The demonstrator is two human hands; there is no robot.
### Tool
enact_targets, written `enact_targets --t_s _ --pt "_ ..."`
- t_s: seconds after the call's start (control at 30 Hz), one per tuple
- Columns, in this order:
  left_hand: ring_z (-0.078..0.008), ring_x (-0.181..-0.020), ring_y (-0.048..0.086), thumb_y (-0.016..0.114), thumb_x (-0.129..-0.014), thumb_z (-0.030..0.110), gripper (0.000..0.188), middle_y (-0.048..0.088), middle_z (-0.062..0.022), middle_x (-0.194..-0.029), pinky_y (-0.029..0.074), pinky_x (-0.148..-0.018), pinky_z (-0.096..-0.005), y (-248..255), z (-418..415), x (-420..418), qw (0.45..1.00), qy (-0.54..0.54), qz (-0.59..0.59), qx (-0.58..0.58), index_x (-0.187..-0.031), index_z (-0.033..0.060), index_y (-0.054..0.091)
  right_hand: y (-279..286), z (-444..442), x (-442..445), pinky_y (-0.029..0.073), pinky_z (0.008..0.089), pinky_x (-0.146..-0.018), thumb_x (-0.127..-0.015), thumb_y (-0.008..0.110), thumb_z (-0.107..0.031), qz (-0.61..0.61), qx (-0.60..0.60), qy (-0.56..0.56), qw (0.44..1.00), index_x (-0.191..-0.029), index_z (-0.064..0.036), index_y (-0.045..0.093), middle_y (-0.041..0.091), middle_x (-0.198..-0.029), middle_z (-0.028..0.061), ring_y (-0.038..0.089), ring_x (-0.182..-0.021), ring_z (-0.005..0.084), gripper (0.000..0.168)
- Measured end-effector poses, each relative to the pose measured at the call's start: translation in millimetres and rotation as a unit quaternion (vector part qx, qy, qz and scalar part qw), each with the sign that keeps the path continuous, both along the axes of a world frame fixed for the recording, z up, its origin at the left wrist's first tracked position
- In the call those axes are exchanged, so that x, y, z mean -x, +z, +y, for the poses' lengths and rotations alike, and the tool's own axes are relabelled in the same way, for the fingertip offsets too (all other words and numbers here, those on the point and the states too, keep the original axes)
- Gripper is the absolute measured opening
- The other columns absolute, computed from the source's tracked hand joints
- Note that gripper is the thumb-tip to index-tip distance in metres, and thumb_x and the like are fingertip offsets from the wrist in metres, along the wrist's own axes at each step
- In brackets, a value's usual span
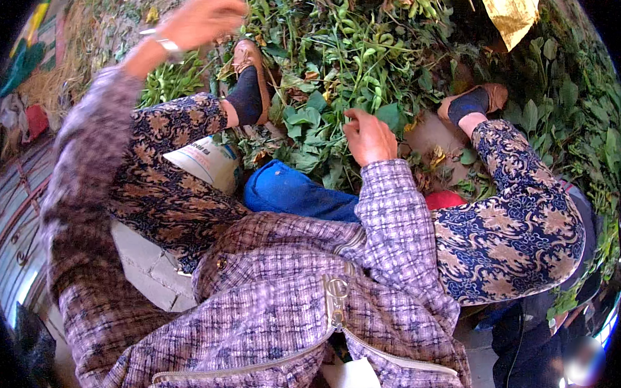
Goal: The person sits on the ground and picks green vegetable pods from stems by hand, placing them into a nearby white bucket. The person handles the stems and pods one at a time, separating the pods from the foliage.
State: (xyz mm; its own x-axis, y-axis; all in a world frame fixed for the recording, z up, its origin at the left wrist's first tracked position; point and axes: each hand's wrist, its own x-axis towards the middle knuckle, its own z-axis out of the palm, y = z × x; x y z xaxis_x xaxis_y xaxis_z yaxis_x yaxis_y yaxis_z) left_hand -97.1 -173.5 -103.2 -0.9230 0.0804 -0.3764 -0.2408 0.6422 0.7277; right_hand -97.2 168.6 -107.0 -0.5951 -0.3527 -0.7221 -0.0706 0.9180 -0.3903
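Green plants with bean pods (370,55) lie heaped on the ground between and beyond my feet. My left hand (201,22), blurred and with a metal band at the wrist, is raised at the upper left, above a pile of green pods (171,81). Whether it holds anything is not clear. At the near edge of the heap, over broad leaves (306,117), is my right hand (370,138), its fingers bent; I cannot tell if something is between them. A blue cloth item (295,190) lies between my legs.
A white printed sack or container (207,159) sits under my left leg. A red item (445,200) is by my right thigh. Shiny gold-coloured material (511,15) hangs at the top right. Another person in dark clothing (528,353) is at the lower right. Metal scrollwork (22,221) stands at left.
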Motion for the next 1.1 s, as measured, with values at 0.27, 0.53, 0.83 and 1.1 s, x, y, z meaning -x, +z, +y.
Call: enact_targets --t_s 0.27,0.53,0.83,1.1 --pt "-0.0124 -0.04 0.05 0.062 -0.076 0.028 0.031 0.054 -0.0064 -0.052 0.041 -0.041 -0.028 -170.7 168.6 91.4 0.989 0.142 -0.031 -0.001 -0.094 0.0036 0.057 1.1 -3.8 4.0 0.046 0.0415 -0.067 -0.075 0.056 -0.021 0.021 0.042 -0.051 0.998 -0.095 -0.012 0.061 0.064 -0.08 0.0083 0.06 -0.077 0.0288 0.022" --pt "-0.006 -0.048 0.049 0.062 -0.077 0.032 0.03 0.056 -0.0004 -0.055 0.039 -0.046 -0.0233 -74.7 168.4 86.0 0.985 0.113 -0.044 -0.121 -0.065 0.0046 0.059 1.8 -7.7 22.6 0.047 0.0368 -0.065 -0.077 0.058 -0.018 0.093 0.152 -0.221 0.959 -0.091 -0.006 0.06 0.062 -0.077 0.0153 0.06 -0.071 0.0296 0.019" --pt "-0.0076 -0.047 0.043 0.06 -0.077 0.028 0.031 0.049 -0.0035 -0.049 0.036 -0.045 -0.0267 66.1 162.8 51.9 0.991 0.019 0.072 -0.114 -0.062 0.001 0.059 68.3 -27.4 41.9 0.045 0.0286 -0.058 -0.071 0.07 -0.018 0.217 0.31 -0.167 0.911 -0.084 0.002 0.057 0.06 -0.071 0.0098 0.058 -0.063 0.0177 0.027" --pt "-0.0028 -0.06 0.047 0.054 -0.084 0.027 0.028 0.056 0.0013 -0.073 0.039 -0.05 -0.0186 123.9 152.1 11.5 0.947 0.114 0.157 -0.255 -0.096 0.0022 0.06 114.5 -6.2 41.2 0.042 0.0186 -0.059 -0.08 0.062 -0.017 0.062 0.426 -0.331 0.84 -0.088 0.0 0.062 0.061 -0.074 0.0006 0.054 -0.063 0.0059 0.018"
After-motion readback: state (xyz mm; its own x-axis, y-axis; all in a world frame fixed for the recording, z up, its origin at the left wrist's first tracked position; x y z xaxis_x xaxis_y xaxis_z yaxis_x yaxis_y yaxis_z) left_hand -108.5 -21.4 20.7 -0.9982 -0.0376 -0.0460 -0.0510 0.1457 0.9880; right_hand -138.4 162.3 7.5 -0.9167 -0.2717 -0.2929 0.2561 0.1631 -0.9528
